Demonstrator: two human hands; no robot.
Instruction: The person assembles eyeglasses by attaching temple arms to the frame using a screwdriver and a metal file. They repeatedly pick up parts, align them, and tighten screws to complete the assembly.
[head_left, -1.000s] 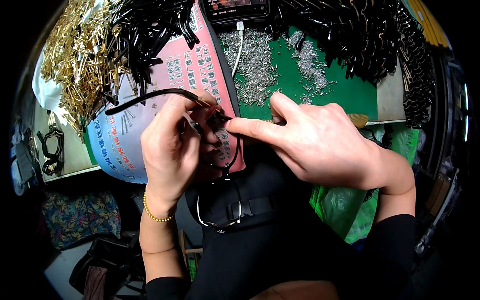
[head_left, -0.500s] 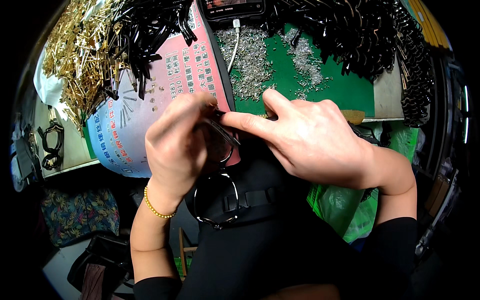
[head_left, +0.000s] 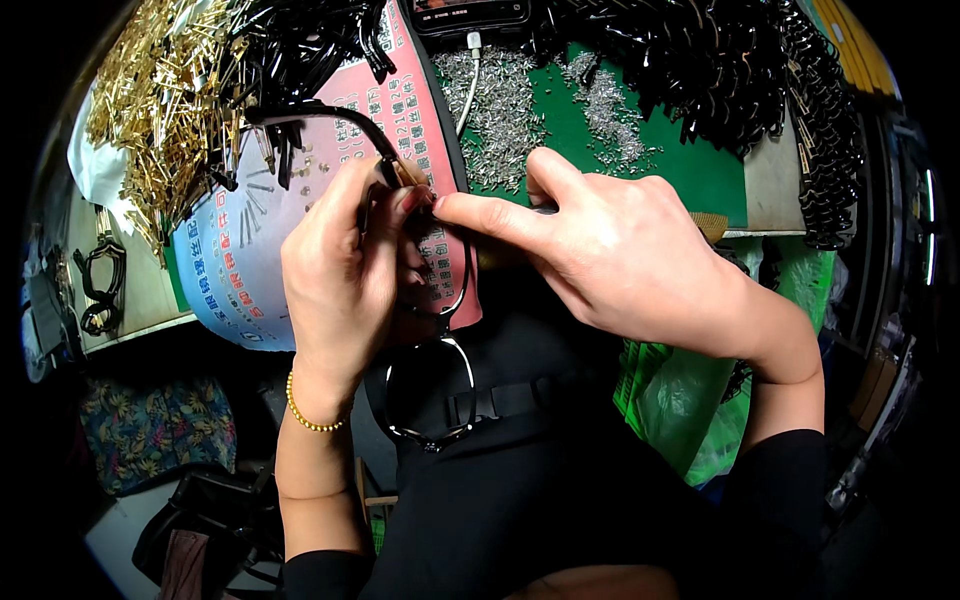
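My left hand (head_left: 345, 260) is closed on an eyeglass frame near its hinge. The frame's dark-rimmed front (head_left: 472, 385) hangs below the fingers in front of my black clothing. A black temple arm (head_left: 345, 112) juts from the pinch toward the upper left, its curved tip over the mat. Against the hinge area, beside the left fingertips, rests the index fingertip of my right hand (head_left: 630, 250). The right hand's other fingers are curled, and a small dark bit shows by the thumb; what they hold is hidden.
Gold temple arms (head_left: 165, 110) heap at the far left, black ones (head_left: 700, 70) at the far right. Small silver screws (head_left: 495, 120) lie scattered on a green mat (head_left: 700, 190). A phone (head_left: 470, 15) with a white cable (head_left: 470, 85) stands at the back. Green bags (head_left: 700, 410) hang at right.
The black temple arm now extends to the upper left; earlier a blurred dark arm was beside my left hand, lower down. My left hand has turned and shifted slightly left. The right hand barely moved.
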